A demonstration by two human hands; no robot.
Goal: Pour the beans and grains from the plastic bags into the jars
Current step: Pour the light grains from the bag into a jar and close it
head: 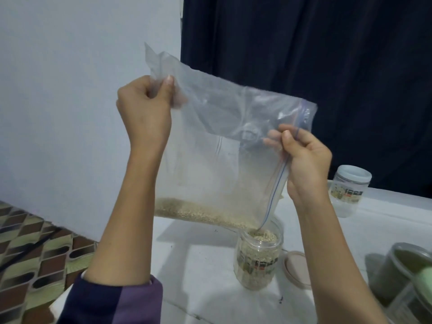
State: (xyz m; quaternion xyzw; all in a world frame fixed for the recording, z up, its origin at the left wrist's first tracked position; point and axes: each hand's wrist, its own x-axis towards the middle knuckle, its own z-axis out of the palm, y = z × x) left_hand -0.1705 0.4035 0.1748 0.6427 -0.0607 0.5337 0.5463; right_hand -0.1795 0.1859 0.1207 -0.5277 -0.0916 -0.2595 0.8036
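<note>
Two hands are holding a clear zip bag up over the bench: the left hand is pinching the bag's upper corner at about 10 o'clock, and the right hand is gripping the zipper edge at 3 o'clock, fingers curled round the plastic. Pale grains are sitting along the bag's low edge and spilling from the bottom corner into an open jar at roughly 5 o'clock, already nearly full. Its lid is lying just right of it. Another jar with a white lid is standing farther back at 3 o'clock, and a greenish container is sitting near the right edge.
</note>
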